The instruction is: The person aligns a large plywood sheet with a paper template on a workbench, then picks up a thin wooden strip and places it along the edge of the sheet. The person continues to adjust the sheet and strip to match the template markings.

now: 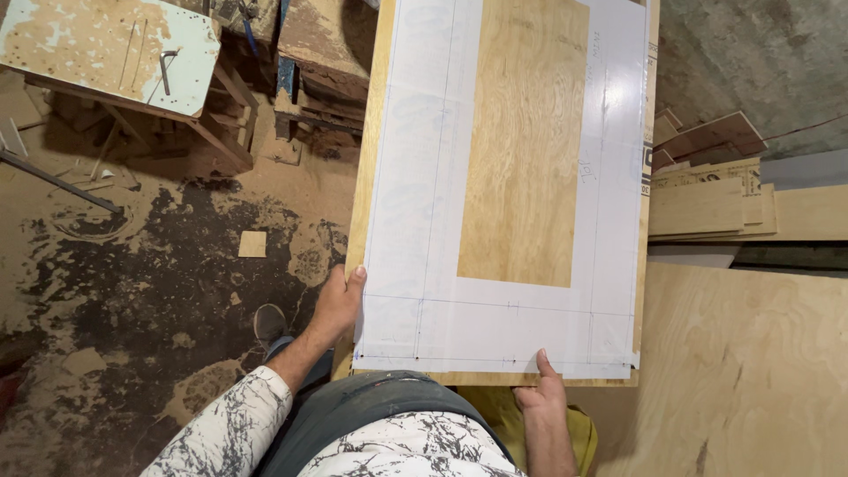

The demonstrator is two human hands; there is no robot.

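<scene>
A long plywood board (523, 159) lies in front of me, with a white U-shaped laminate sheet (415, 194) marked with pencil lines laid on top of it. My left hand (336, 305) grips the board's left edge near the close corner, thumb resting on the white sheet. At the near edge my right hand (541, 391) holds on from below, its thumb pressing on the sheet's lower border.
A dusty floor (159, 291) with sawdust and a small wood offcut (253, 244) lies to the left. A worn white-topped stool (106, 53) stands at upper left. Stacked wood strips (707, 203) and a large plywood panel (751, 371) sit to the right.
</scene>
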